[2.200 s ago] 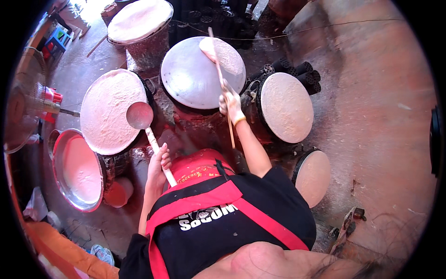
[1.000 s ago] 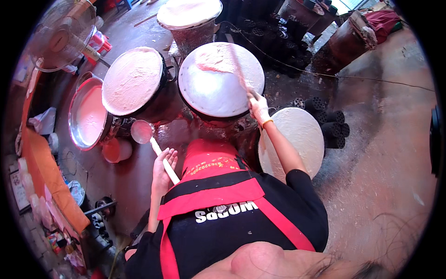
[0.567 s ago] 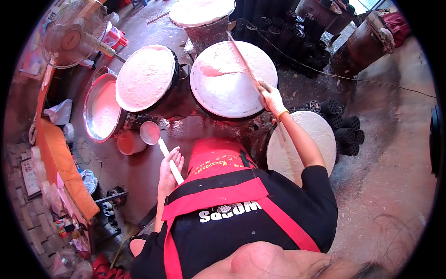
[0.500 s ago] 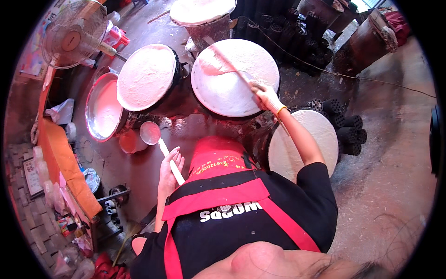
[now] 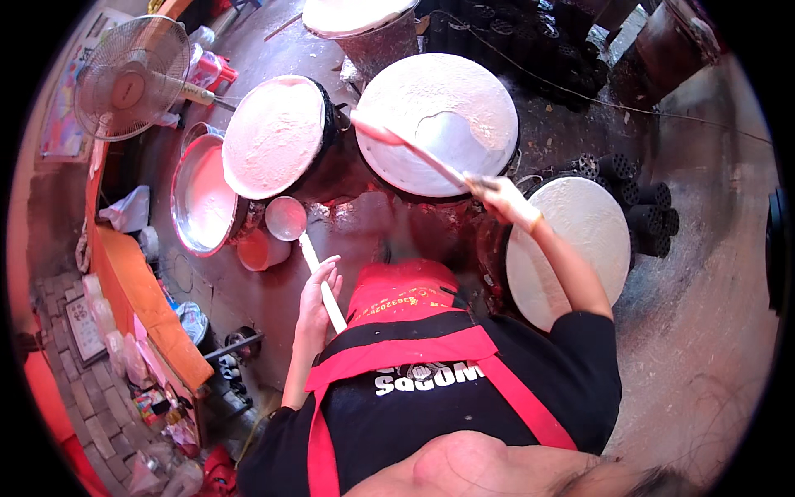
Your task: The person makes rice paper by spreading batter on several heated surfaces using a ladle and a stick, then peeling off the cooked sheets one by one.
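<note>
Left hand (image 5: 317,298) at 8 o'clock, fingers curled around ladle (image 5: 300,240), bowl just beside pink basin (image 5: 203,199). Right hand (image 5: 507,201) at 3 o'clock, clenched on long stick (image 5: 414,151), tip over round steamer top (image 5: 443,120) at 12.

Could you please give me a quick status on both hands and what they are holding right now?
Left hand grips white-handled round metal ladle, held near pink batter basin. Right hand holds long thin stick across white cloth-topped round steamer. Nothing blocks either tool.
</note>
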Demonstrator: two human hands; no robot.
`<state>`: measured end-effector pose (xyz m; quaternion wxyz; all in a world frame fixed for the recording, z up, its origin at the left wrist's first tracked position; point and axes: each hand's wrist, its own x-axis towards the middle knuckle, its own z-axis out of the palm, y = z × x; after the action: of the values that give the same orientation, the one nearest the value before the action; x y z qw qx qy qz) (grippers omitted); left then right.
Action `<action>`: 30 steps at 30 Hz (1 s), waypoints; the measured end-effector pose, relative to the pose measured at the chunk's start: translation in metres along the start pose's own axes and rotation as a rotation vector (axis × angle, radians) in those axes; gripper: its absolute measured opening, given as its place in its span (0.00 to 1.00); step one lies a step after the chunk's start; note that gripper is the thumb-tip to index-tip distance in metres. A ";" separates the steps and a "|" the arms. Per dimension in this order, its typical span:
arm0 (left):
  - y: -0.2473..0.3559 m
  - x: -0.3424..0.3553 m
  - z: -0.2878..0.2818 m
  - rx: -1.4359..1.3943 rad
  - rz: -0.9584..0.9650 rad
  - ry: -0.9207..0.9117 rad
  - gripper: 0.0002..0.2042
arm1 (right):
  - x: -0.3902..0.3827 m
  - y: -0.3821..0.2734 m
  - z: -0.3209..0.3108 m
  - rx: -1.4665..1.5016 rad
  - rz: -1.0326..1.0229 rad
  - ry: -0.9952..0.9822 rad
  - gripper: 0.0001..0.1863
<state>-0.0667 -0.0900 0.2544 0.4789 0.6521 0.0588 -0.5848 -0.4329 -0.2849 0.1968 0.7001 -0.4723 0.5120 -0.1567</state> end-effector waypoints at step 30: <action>0.131 0.093 -0.219 0.233 0.080 -0.334 0.12 | 0.268 -0.060 0.348 0.700 -0.312 0.930 0.13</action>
<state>0.1997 -0.0531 0.2194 0.4262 0.5988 -0.1152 -0.6682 -0.0015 -0.3295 0.1037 0.4853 -0.1653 0.6072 -0.6070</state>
